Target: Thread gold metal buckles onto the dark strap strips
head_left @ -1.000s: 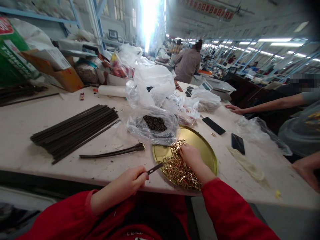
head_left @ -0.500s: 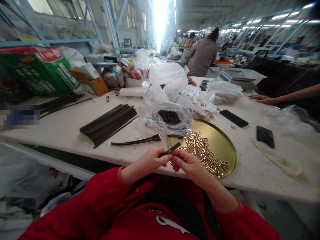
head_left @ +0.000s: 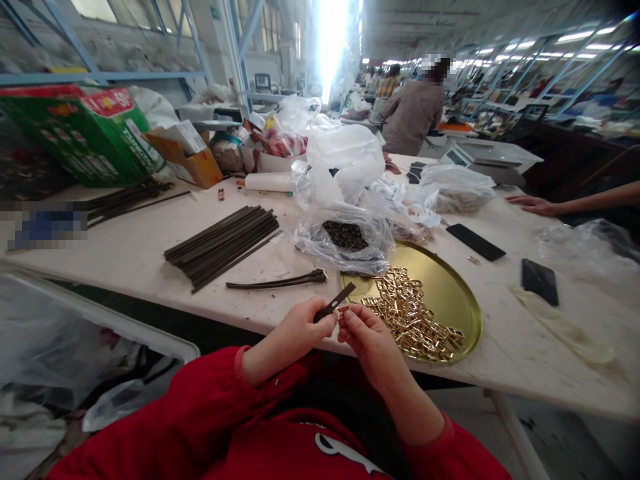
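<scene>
Head view: the two hands are close together above the near edge of a pale worktable point(head_left: 505, 347). The left hand point(head_left: 300, 325) is clamped on a dark strap point(head_left: 346, 291), gripped between thumb and fingers, its slotted end projecting obliquely beyond them. The right hand point(head_left: 369, 340) pinches a small gold-coloured buckle point(head_left: 342, 311) just beside this strap; whether the two pieces touch cannot be told. To the right of the hands lies a round, gold-coloured tray point(head_left: 453, 283), bearing a loose heap of similar buckles point(head_left: 417, 320) on its nearer part. An open clear bag point(head_left: 313, 243) of small dark pieces point(head_left: 345, 235) adjoins the tray's far left rim. Left of the bag, a stack of dark straps point(head_left: 223, 247) lies aslant; nearer the person, a separate strap bundle point(head_left: 270, 283) has metal at its right end. At far right, a co-worker's hand point(head_left: 535, 204) rests on the tabletop.
</scene>
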`<state>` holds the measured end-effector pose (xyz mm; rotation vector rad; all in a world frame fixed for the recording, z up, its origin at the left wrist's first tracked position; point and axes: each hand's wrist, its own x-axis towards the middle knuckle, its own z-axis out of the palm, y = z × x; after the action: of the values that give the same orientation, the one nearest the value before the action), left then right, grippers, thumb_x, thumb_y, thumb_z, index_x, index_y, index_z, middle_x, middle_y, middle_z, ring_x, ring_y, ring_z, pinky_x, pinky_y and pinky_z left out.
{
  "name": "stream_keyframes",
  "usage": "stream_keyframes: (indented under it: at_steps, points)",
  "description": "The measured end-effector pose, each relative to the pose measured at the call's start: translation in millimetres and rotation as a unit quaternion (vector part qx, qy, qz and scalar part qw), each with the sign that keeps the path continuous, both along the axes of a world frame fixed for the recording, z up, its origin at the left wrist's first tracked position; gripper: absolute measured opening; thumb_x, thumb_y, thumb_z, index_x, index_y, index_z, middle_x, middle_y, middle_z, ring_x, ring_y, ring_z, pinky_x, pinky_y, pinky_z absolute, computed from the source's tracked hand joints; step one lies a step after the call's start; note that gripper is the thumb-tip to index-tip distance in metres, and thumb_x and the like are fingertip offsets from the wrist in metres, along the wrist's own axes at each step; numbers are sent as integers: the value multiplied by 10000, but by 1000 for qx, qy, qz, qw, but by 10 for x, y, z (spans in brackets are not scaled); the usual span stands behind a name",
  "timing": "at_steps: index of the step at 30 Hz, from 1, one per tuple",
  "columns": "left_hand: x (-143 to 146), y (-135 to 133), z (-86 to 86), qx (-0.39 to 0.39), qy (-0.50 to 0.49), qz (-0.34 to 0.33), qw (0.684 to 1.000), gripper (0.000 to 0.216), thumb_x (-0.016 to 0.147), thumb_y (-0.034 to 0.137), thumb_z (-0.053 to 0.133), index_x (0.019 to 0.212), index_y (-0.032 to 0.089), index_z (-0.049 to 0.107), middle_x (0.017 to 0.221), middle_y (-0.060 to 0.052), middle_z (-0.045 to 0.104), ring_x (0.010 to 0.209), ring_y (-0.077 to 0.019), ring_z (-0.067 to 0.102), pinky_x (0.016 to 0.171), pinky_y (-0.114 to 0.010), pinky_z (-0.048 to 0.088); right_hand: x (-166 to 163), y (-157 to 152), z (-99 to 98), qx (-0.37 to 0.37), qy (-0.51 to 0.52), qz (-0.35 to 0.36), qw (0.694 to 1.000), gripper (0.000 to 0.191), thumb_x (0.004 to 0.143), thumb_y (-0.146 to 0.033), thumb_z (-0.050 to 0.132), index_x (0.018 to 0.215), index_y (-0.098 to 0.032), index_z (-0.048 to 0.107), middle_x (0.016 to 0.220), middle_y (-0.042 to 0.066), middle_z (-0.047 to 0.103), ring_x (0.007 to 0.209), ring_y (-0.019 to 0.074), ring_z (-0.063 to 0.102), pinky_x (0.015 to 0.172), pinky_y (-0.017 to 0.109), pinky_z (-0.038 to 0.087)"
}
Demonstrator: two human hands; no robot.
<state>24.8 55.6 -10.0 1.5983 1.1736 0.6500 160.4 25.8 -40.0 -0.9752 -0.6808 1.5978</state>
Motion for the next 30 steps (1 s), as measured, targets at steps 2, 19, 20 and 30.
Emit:
stream_keyframes:
  at_steps: [2,19,20,30]
  points:
    - [-1,21,16,-8,-3,1,1000,174,753,265,469,614,162,463,567,51,436,552,-88,382,518,-210,297,10,8,9,-3,4,0,1000,164,686,-307,697,791,-189,651,646,-29,567,544,63,468,548,197,402]
    - [-44,79,-127,-435,-262,-114,854,112,744,257,512,757,146,523,545,71,378,364,-13,223,351,-158,124,148,64,21,58,-120,89,987,145,750,-332,631,810,-203,604,667,-32,567,597,88,462,588,228,366]
    - [-40,77,-140,-440,-260,-115,852,114,744,261,515,755,148,519,543,71,382,361,-13,223,351,-158,123,154,66,30,53,-118,99,987,146,747,-335,634,782,-199,592,645,-37,561,597,89,467,594,227,368]
    - [-23,92,-87,-141,-98,-28,985,276,769,424,513,702,158,481,571,61,425,447,-49,320,402,-180,242,126,105,-37,12,-119,26,993,213,704,-349,664,689,-187,527,564,-58,513,509,79,455,539,226,363]
